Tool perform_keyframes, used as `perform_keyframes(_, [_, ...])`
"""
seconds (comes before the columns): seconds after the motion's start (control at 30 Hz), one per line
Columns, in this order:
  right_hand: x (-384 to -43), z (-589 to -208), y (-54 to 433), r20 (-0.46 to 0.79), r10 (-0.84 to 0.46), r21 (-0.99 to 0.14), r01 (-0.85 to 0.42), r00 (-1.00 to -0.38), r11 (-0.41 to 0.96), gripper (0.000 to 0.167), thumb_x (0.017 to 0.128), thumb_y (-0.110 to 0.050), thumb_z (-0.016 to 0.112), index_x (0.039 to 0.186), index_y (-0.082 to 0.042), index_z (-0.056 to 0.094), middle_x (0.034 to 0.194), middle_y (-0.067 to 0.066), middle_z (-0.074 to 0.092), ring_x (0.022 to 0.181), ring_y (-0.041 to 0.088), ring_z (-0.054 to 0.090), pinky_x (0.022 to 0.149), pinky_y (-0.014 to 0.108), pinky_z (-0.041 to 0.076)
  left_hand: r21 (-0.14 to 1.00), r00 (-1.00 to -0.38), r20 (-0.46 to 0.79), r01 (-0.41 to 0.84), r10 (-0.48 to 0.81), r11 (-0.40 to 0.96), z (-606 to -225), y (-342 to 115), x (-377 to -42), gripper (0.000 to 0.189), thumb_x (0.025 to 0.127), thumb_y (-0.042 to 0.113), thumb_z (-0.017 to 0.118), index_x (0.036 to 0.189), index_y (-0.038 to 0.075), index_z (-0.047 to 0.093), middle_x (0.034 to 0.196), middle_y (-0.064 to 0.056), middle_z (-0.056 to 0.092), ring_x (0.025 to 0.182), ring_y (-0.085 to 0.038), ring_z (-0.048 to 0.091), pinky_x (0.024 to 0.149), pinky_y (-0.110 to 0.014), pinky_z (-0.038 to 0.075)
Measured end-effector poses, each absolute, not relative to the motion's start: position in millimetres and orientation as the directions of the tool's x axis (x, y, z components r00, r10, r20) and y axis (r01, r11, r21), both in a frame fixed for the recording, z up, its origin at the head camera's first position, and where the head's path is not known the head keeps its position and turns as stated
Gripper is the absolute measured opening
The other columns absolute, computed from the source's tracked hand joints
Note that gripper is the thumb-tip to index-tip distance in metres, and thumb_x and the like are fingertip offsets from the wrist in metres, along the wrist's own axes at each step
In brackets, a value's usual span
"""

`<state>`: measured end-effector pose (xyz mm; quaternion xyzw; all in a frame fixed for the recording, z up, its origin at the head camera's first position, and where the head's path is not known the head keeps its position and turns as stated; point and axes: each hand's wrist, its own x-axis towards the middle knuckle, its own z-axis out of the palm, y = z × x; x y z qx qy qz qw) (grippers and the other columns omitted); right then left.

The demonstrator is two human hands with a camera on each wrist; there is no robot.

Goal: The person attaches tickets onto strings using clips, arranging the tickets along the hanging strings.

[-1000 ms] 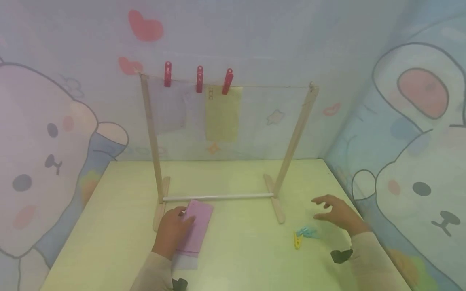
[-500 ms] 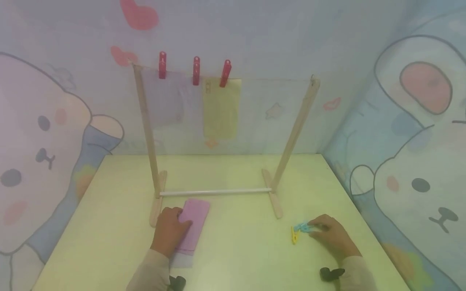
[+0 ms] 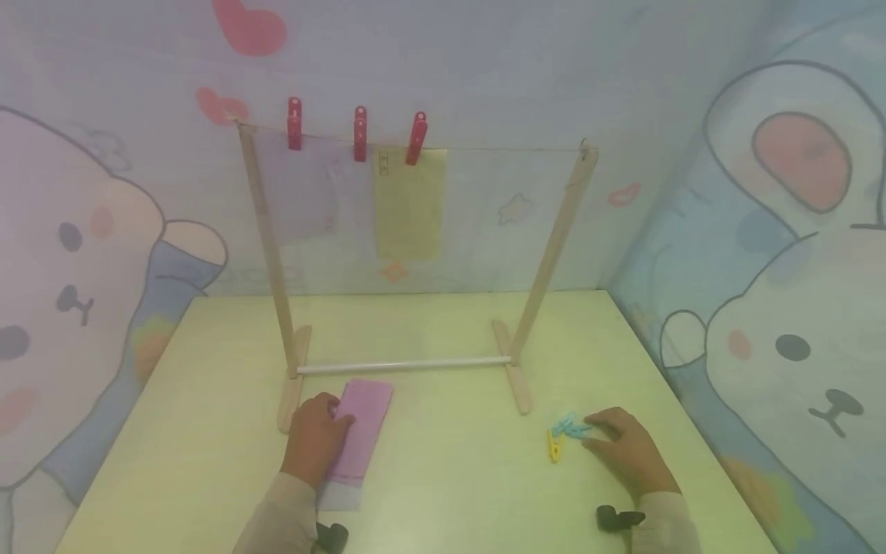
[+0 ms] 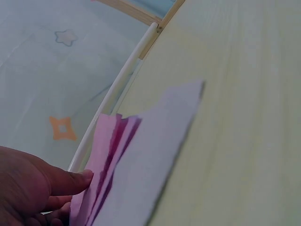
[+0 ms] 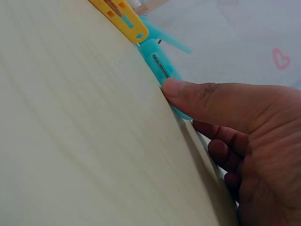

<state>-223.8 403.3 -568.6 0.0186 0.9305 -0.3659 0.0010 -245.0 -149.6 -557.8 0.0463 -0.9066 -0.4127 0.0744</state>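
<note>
1. Biggest first: the pale table [image 3: 450, 469]. It looks smooth to us, so light stuff could skid if a sleeve brushes it.
2. Next, the wooden rack [image 3: 271, 254] with a thin line [image 3: 512, 148] across its top. It's skinny, so we reckon a hard tug up there could tip it.
3. We've got a yellow sheet [image 3: 411, 208] hanging from that line under one tilted red clip [image 3: 417, 138]. With a single clip, a bump might work it loose.
4. The pink stack [image 3: 367, 427] lies near the rack's left foot, with a pale sheet [image 3: 341, 496] poking out at the near end. We see its layers fanning apart, so a grab at only some could spill the rest.
5. Left hand [image 3: 314, 435]: thumb and fingers pinch the stack's edge, with little gap. Too light a pinch and we'd expect layers to slide.
6. Right hand [image 3: 630, 454]: thumb on one end of a blue clothespin [image 5: 162, 66], apparently pinching it. The lower fingers are curled; we can't see the index contact clearly.
7. Beside that blue one, seemingly touching, sits the yellow clothespin [image 3: 554, 446]. If they're snagged, lifting one could drag the other.
</note>
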Motion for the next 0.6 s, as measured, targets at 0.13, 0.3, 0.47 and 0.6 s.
perform_keyframes(0.13, [-222.2, -566.6, 402.4, 0.002, 0.035, -0.674, 0.025, -0.999, 0.738, 0.033, 0.091, -0.043, 0.079, 0.121, -0.034, 0.069, 0.133, -0.007, 0.061, 0.138, 0.033, 0.048, 0.113, 0.069, 0.030, 0.752, -0.985, 0.091, -0.027, -0.144, 0.659, -557.0, -149.1, -247.0, 0.033, 0.097, 0.014, 0.068, 0.121, -0.007, 0.064, 0.114, -0.025, 0.068, 0.110, -0.044, 0.063, 0.095, -0.059, 0.050])
perform_keyframes(0.3, [-222.3, -567.7, 403.6, 0.004, 0.031, -0.670, 0.020, -1.000, 0.742, 0.030, 0.092, -0.042, 0.078, 0.120, -0.035, 0.069, 0.133, -0.007, 0.062, 0.138, 0.033, 0.048, 0.113, 0.069, 0.030, 0.763, -0.981, 0.107, -0.022, -0.160, 0.646, -559.3, -149.7, -247.2, 0.026, 0.101, 0.010, 0.062, 0.122, -0.005, 0.065, 0.123, -0.027, 0.068, 0.119, -0.047, 0.062, 0.101, -0.060, 0.048])
perform_keyframes(0.47, [-219.6, -566.5, 403.0, -0.008, 0.050, -0.711, 0.040, -0.999, 0.702, 0.034, 0.091, -0.047, 0.077, 0.122, -0.035, 0.068, 0.137, -0.003, 0.063, 0.139, 0.035, 0.047, 0.111, 0.071, 0.031, 0.780, -0.973, 0.143, -0.003, -0.183, 0.626, -561.2, -150.3, -245.6, 0.025, 0.101, 0.010, 0.061, 0.121, -0.004, 0.067, 0.122, -0.026, 0.069, 0.116, -0.045, 0.064, 0.098, -0.059, 0.050])
perform_keyframes(0.6, [-217.8, -564.2, 402.4, 0.003, 0.068, -0.733, 0.044, -0.998, 0.679, 0.039, 0.091, -0.051, 0.076, 0.124, -0.032, 0.069, 0.138, 0.000, 0.064, 0.138, 0.036, 0.049, 0.110, 0.070, 0.034, 0.784, -0.970, 0.133, -0.022, -0.202, 0.620, -559.3, -150.0, -243.7, 0.025, 0.102, 0.011, 0.060, 0.119, -0.004, 0.069, 0.122, -0.026, 0.069, 0.115, -0.044, 0.065, 0.098, -0.059, 0.051])
